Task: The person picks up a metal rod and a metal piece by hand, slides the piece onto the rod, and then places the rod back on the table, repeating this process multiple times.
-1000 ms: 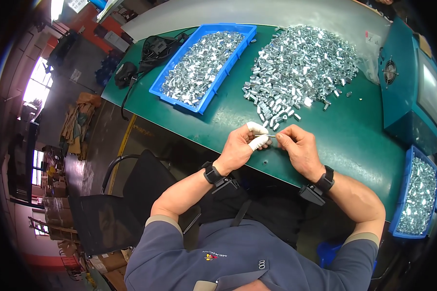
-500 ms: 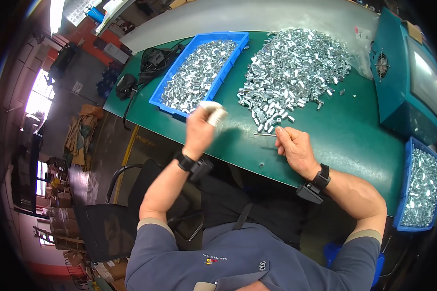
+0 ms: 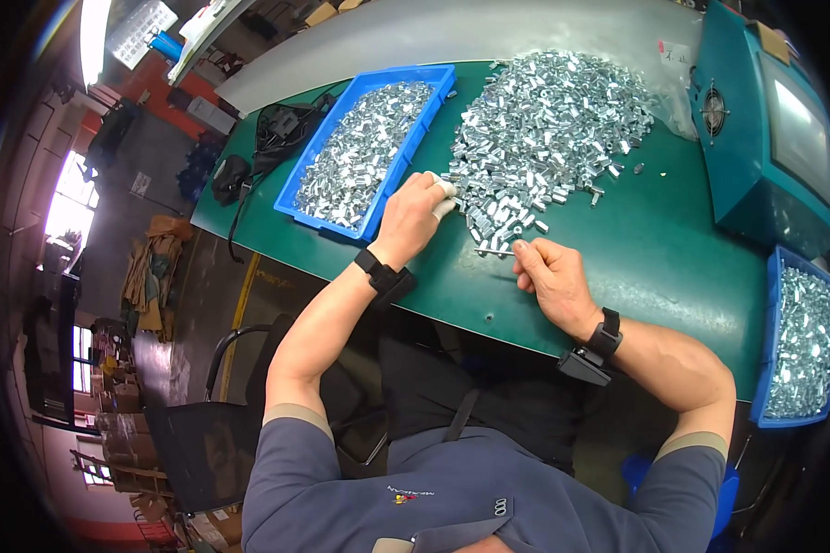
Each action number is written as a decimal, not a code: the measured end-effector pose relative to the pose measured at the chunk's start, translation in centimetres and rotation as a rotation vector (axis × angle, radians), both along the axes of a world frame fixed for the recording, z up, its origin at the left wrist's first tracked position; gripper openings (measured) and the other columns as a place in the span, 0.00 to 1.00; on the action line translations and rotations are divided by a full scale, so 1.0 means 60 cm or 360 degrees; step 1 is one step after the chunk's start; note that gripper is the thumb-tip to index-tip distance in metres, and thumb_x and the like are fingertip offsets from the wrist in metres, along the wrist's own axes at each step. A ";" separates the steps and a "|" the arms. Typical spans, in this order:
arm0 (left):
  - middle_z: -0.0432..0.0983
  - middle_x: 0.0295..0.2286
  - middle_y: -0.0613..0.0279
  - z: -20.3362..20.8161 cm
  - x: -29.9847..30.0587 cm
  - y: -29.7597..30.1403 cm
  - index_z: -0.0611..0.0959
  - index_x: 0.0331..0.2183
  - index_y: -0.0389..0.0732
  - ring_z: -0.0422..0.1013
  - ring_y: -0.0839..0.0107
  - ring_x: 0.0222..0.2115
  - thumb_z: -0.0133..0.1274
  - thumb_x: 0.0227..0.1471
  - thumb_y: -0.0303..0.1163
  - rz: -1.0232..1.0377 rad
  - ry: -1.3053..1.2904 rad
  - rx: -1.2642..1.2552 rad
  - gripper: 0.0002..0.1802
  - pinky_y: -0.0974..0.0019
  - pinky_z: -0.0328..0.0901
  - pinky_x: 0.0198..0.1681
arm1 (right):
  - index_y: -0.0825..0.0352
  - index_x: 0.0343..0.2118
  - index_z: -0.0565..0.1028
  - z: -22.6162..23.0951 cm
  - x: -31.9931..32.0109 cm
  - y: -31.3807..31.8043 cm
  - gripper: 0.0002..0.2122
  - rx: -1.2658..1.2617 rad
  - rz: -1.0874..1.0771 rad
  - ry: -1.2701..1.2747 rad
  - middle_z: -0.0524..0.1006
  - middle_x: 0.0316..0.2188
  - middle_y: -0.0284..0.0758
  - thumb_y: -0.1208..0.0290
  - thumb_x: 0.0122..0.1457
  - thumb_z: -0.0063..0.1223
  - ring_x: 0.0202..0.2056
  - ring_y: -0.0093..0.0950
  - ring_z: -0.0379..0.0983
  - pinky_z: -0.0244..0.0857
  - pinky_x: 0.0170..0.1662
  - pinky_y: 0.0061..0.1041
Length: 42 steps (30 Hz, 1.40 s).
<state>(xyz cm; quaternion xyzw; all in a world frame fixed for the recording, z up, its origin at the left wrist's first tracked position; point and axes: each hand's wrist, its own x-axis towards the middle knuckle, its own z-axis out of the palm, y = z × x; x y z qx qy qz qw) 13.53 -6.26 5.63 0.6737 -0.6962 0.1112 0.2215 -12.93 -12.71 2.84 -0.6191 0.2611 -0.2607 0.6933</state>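
Note:
My right hand [image 3: 557, 282] is closed on a thin metal rod [image 3: 494, 252], pinched between thumb and fingers and pointing left, just in front of the pile. Small silver metal sleeves [image 3: 555, 129] lie heaped on the green table; one near the rod shows a round hole. At the heap's left edge is my left hand [image 3: 413, 214], white coverings on some fingertips. Its fingers are drawn together against the loose sleeves, and whatever they grip is hidden. Left of that hand stands a blue tray [image 3: 374, 221] filled with similar sleeves.
A second blue tray [image 3: 762, 405] of metal pieces sits at the right. The teal machine [image 3: 730, 175] with a screen stands at the table's back right, beside a clear plastic bag [image 3: 675, 112]. Black cables [image 3: 281, 129] lie at the left of the green table [image 3: 664, 276].
My left hand has moved right and away from me, from beside the blue tray's near corner to the heap's left edge. The right hand stays nearly in place with the rod.

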 end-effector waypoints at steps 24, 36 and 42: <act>0.80 0.33 0.61 0.027 -0.080 0.069 0.85 0.35 0.40 0.76 0.61 0.34 0.67 0.48 0.23 -0.0207 0.0607 0.0050 0.09 0.62 0.70 0.34 | 0.70 0.35 0.78 -0.013 0.003 -0.004 0.11 -0.0037 -0.0060 -0.0065 0.77 0.25 0.28 0.66 0.69 0.56 0.29 0.15 0.69 0.65 0.33 0.18; 0.81 0.34 0.60 0.028 -0.096 0.070 0.84 0.36 0.38 0.77 0.64 0.33 0.66 0.49 0.21 -0.0316 0.0656 0.0085 0.10 0.65 0.72 0.36 | 0.71 0.32 0.78 -0.023 0.007 -0.002 0.12 -0.0136 -0.0067 -0.0106 0.78 0.23 0.29 0.66 0.67 0.56 0.25 0.16 0.69 0.63 0.29 0.21; 0.81 0.34 0.58 0.020 -0.119 0.066 0.84 0.35 0.38 0.78 0.59 0.35 0.67 0.48 0.23 -0.0359 0.0663 0.0112 0.10 0.60 0.72 0.38 | 0.70 0.30 0.78 -0.010 -0.002 -0.003 0.15 -0.0189 0.0085 0.0028 0.77 0.21 0.28 0.64 0.71 0.53 0.25 0.15 0.71 0.65 0.29 0.19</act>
